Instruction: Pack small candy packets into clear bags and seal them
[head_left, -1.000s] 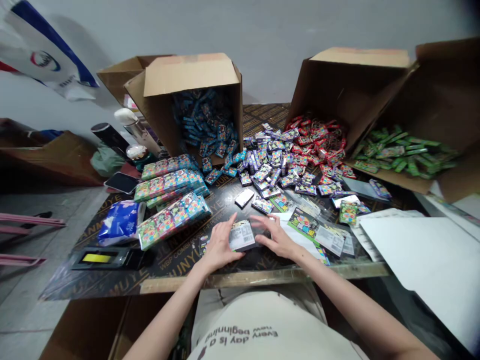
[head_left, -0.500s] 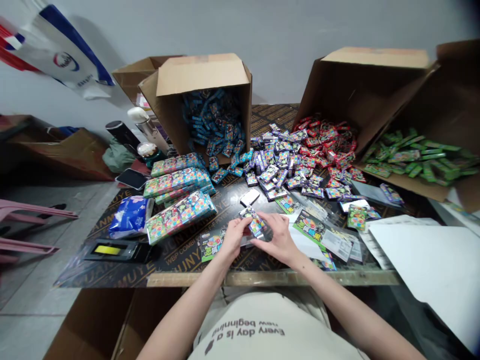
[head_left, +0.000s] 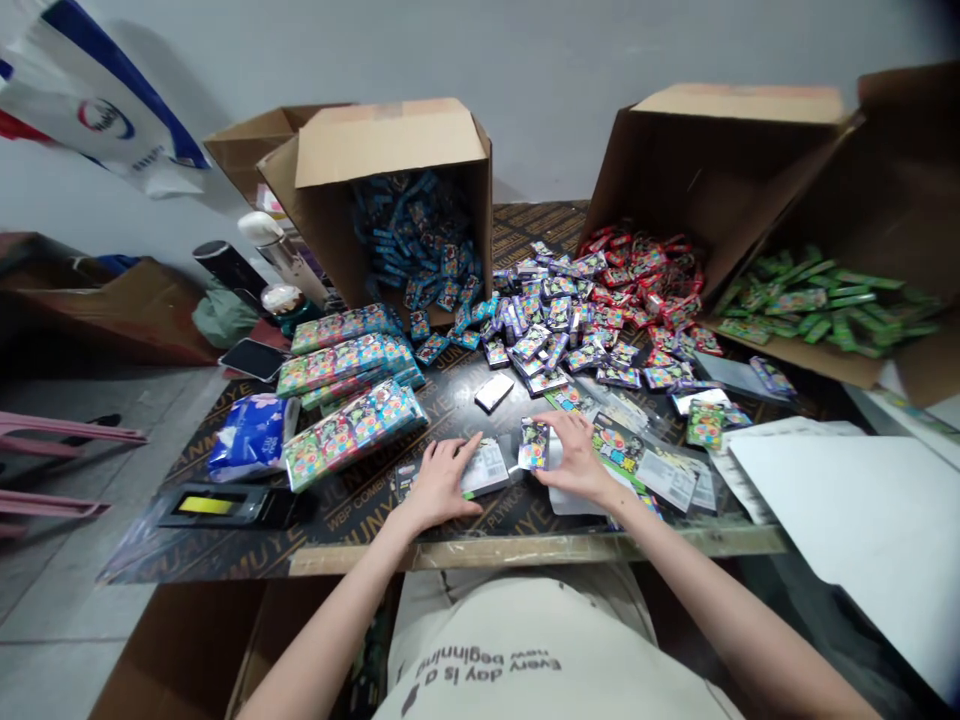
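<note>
My left hand (head_left: 442,487) lies on the dark plywood table (head_left: 360,525), its thumb and fingers around the end of a pack with a white label (head_left: 486,468). My right hand (head_left: 577,462) holds a small purple-and-colourful packet (head_left: 534,444) at its fingertips, over clear plastic film (head_left: 562,500). To the right of that hand lies a green printed card (head_left: 616,445). A shrink-wrapped bundle of colourful packets (head_left: 352,435) sits left of my left hand. A loose white packet (head_left: 494,392) lies ahead of my hands.
Tipped cardboard boxes spill blue (head_left: 412,240), red (head_left: 637,270) and green (head_left: 817,305) packets across the table's far side, with purple packets (head_left: 547,320) heaped centrally. A tissue pack (head_left: 251,432) and black device (head_left: 214,505) sit left. A white sheet (head_left: 847,500) lies right.
Both hands first held the labelled pack, then lifted the small packet together. Now the hands have parted: the right carries the packet rightward, and the left has returned to the pack.
</note>
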